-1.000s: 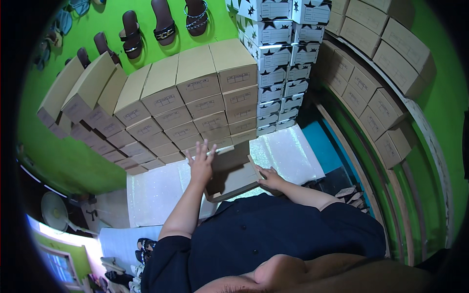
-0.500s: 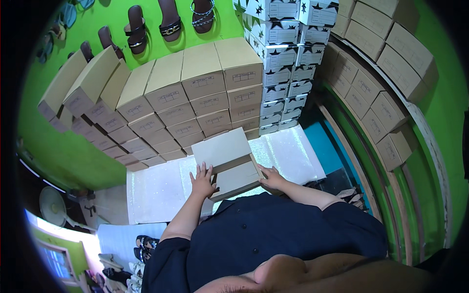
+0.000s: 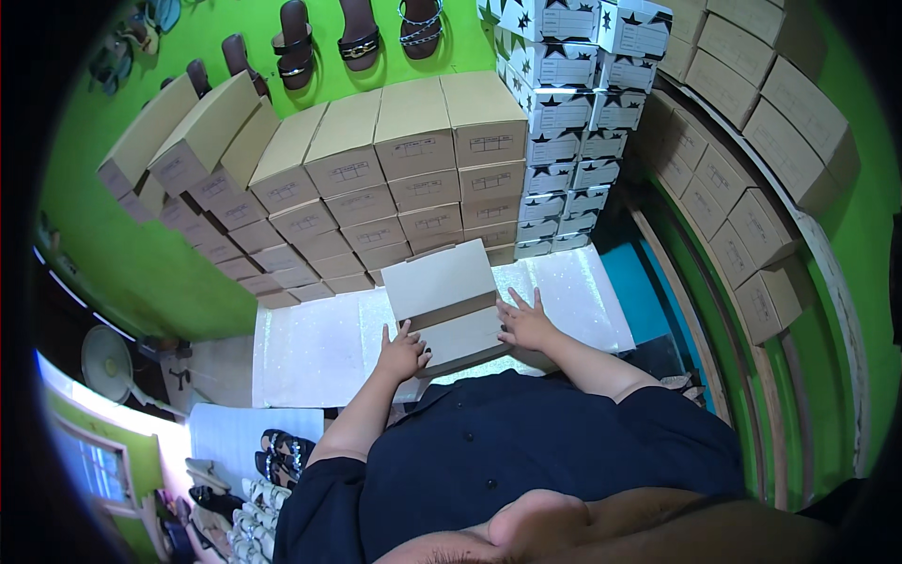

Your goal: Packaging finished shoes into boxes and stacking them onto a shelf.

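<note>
A cardboard box [image 3: 458,344] with a pale inner surface lies in front of my body on a white sparkly table cover [image 3: 324,348]. Its lid panel [image 3: 440,282] stands raised on the far side. At the box's left edge is my left hand [image 3: 404,355], its fingers apart and touching the side. My right hand [image 3: 526,321] rests at the right edge, fingers spread, with the fingertips over the rim. Neither hand is wrapped round anything. Part of the near side of the box is hidden close to my dark shirt.
Stacked brown boxes [image 3: 413,155] line the back of the table, beside a tower of white star-patterned boxes [image 3: 562,146]. Sandals [image 3: 358,38] hang on the green wall. More boxes [image 3: 723,188] fill racks on the right. A fan [image 3: 106,358] and black sandals [image 3: 282,458] are at left.
My right hand has come up from the box's side to its rim, fingers now spread. The dark gap inside the box no longer shows. The whole view has shifted slightly.
</note>
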`<state>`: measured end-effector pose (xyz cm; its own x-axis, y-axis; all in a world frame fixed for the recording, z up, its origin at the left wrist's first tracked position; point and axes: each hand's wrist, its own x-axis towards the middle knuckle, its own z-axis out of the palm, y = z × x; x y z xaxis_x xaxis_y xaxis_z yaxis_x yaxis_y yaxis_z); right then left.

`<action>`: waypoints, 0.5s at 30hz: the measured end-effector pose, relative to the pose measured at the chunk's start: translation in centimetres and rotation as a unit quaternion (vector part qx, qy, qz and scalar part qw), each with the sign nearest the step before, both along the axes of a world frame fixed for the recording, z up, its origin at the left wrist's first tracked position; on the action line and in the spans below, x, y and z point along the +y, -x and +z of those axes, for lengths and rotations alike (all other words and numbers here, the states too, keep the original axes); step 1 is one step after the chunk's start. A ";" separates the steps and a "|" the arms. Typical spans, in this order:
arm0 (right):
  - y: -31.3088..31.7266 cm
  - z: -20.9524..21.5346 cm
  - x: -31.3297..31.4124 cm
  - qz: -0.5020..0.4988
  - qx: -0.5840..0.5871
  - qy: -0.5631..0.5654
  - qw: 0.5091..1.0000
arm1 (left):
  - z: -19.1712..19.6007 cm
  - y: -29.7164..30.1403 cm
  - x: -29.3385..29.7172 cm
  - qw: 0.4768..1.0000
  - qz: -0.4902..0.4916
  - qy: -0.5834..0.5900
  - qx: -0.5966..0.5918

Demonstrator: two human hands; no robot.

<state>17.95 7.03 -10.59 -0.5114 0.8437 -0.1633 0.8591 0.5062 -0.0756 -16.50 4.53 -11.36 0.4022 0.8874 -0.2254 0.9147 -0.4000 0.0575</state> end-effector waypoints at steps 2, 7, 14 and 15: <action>-0.7 -0.3 0.2 -0.036 0.025 -0.009 0.999 | 0.0 0.7 -0.5 1.000 0.007 -0.007 -0.005; -1.9 -2.5 0.4 -0.065 0.107 0.029 0.992 | -1.7 2.2 -2.1 0.995 0.069 0.002 -0.077; -1.4 -2.1 -0.3 -0.062 0.110 0.107 0.986 | -1.0 1.7 -3.6 0.987 0.077 0.028 -0.140; -1.3 -2.2 -0.3 -0.061 0.116 0.115 0.985 | -1.5 1.7 -3.7 0.987 0.079 0.030 -0.140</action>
